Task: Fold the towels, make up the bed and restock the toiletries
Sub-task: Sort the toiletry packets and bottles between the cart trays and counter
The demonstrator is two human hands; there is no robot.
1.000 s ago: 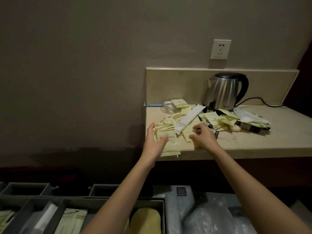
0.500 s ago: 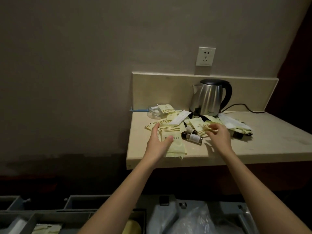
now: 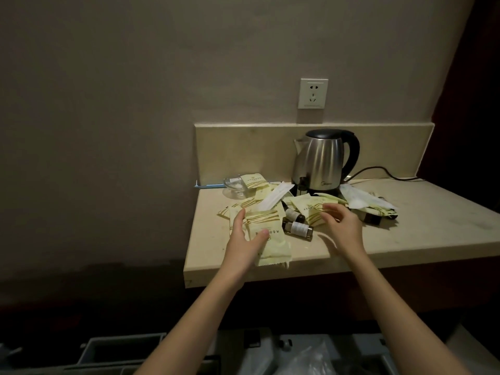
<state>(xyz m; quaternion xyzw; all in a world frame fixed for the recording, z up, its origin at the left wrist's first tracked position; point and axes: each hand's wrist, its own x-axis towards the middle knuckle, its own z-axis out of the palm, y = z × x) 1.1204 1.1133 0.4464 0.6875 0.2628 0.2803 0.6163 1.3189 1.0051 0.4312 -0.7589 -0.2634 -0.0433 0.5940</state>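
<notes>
Beige counter [image 3: 405, 234]: left of the kettle [image 3: 322, 161], a yellow sachet [image 3: 270, 239] is gripped by the left hand [image 3: 244, 244]; sachets before the kettle are touched by the half-open right hand [image 3: 342, 226].

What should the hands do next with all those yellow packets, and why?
Probably the right hand should slide the loose packets toward the stack the left hand holds, because they lie scattered around the small bottles and kettle.

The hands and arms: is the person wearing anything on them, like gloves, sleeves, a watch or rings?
No. The left hand and the right hand are bare, with no gloves. Both forearms are uncovered as far as the bottom of the picture, so no sleeves show. No watch, bracelet or ring can be seen. The nails look short and plain.
</notes>
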